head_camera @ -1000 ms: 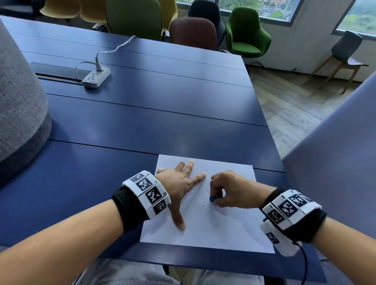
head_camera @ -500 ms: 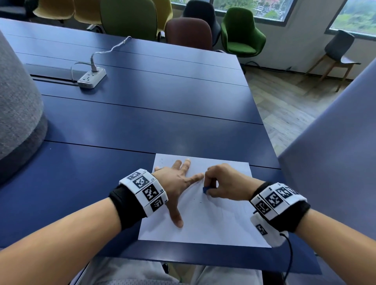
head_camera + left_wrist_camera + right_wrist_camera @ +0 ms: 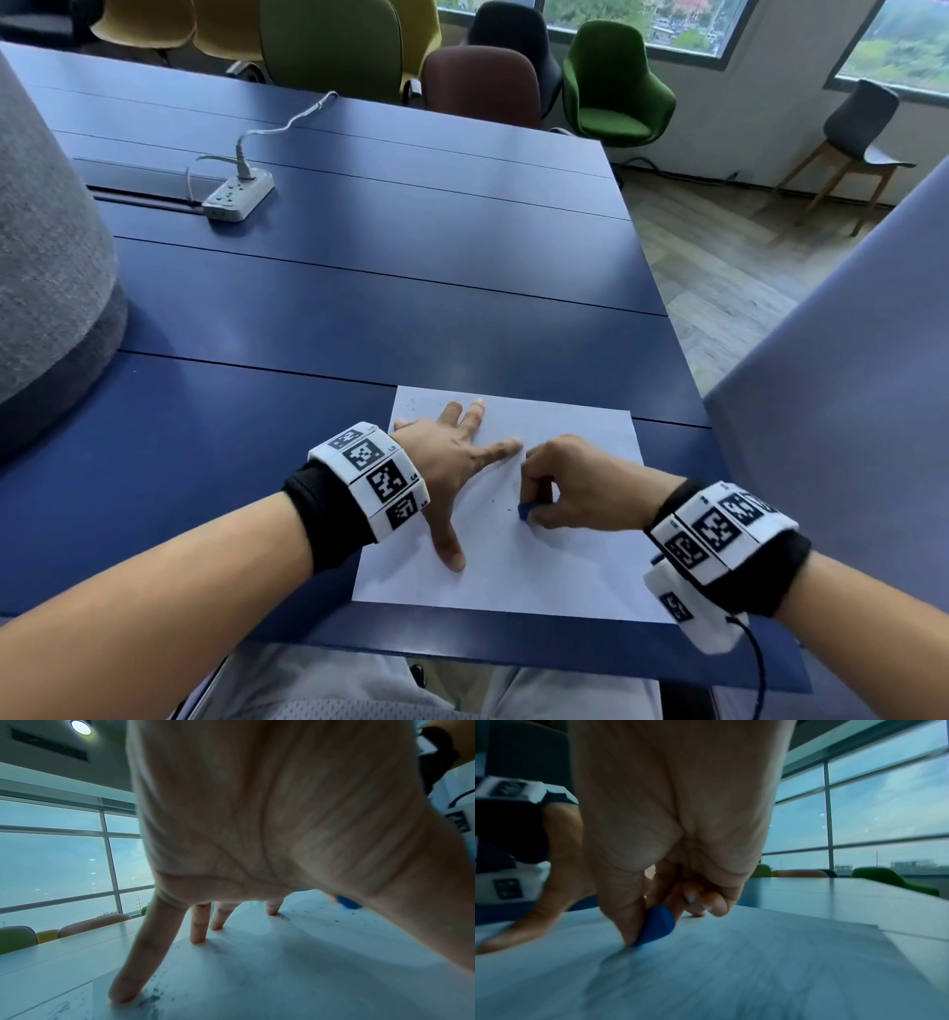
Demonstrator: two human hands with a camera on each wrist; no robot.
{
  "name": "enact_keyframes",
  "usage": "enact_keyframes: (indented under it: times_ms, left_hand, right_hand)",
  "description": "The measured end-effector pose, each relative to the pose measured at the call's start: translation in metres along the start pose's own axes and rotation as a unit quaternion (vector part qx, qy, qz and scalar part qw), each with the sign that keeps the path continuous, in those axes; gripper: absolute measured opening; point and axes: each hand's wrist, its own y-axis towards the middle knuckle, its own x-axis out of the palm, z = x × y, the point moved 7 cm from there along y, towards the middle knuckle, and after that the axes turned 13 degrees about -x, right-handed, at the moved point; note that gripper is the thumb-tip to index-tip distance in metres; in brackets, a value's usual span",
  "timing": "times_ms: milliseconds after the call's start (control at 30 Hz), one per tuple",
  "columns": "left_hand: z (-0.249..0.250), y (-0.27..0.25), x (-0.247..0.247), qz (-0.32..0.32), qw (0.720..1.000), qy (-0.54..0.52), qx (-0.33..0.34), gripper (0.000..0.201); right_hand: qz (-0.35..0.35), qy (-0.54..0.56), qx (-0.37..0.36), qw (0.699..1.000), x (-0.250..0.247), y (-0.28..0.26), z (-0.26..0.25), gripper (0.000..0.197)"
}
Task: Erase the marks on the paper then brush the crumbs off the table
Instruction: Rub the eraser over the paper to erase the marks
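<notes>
A white sheet of paper lies at the near edge of the blue table. My left hand lies spread on the paper's left half, fingers straight, fingertips pressing the sheet down. My right hand pinches a small blue eraser between thumb and fingers, its tip on the paper just right of my left index finger. The eraser touches the sheet in the right wrist view. Dark eraser crumbs lie scattered on the paper near my left fingers and by the eraser.
A white power strip with a plugged cable sits far back left on the table. A grey rounded object stands at the left edge. A grey panel rises on the right. Several chairs line the far side.
My right hand has rubbed the eraser back and forth on the paper beside my left index finger. The left hand has stayed pressed on the sheet.
</notes>
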Motion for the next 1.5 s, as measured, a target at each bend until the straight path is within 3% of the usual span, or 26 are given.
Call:
enact_keyframes:
  times_ms: [100,233,367,533,667,800,900,1067,1200,1333,1500]
  left_hand:
    - [-0.001,0.001,0.0,0.0,1.0,-0.002,-0.001,0.147]
    - [-0.001,-0.001,-0.001,-0.004,1.0,0.0,-0.004,0.145]
    - [-0.001,-0.001,-0.001,-0.006,1.0,-0.001,-0.004,0.145]
    - [-0.002,-0.002,-0.001,-0.012,1.0,0.003,-0.011,0.145]
    - [-0.001,-0.002,-0.002,-0.011,1.0,0.002,-0.01,0.145]
    - [-0.001,-0.004,-0.003,-0.014,1.0,0.001,-0.016,0.145]
    - [0.001,-0.004,-0.004,-0.011,1.0,0.003,-0.014,0.143]
    - [0.0,-0.005,-0.004,-0.013,1.0,0.006,-0.019,0.144]
    - [0.0,-0.004,-0.004,-0.009,1.0,0.008,-0.016,0.144]
    - [-0.001,-0.004,-0.003,-0.008,1.0,0.008,-0.019,0.145]
    - [-0.001,-0.003,-0.003,-0.005,1.0,0.005,-0.014,0.144]
  right_hand:
    - [0.059,-0.02,0.021,0.998,-0.009,-0.002,0.006,0.004]
    - [-0.014,0.007,-0.017,1.0,0.016,-0.01,-0.015,0.01]
    - [0.036,-0.015,0.016,0.999,-0.001,-0.007,-0.001,0.006]
    - [-0.026,-0.011,-0.03,0.999,0.018,-0.012,-0.022,0.002]
    - [0.036,-0.035,0.009,0.999,0.006,-0.015,-0.007,0.007]
    - [0.006,-0.018,-0.007,1.0,0.022,-0.022,-0.021,0.008]
    - [0.034,-0.023,0.023,0.999,0.013,-0.023,-0.013,0.01]
    - [-0.011,-0.044,-0.033,0.998,0.031,-0.022,-0.037,0.008]
    - [0.019,-0.067,-0.018,0.997,0.016,-0.012,-0.028,0.009]
    - [-0.025,-0.056,-0.05,0.997,0.03,-0.013,-0.042,0.008]
    - [-0.003,-0.054,-0.045,0.998,0.022,-0.006,-0.037,0.008]
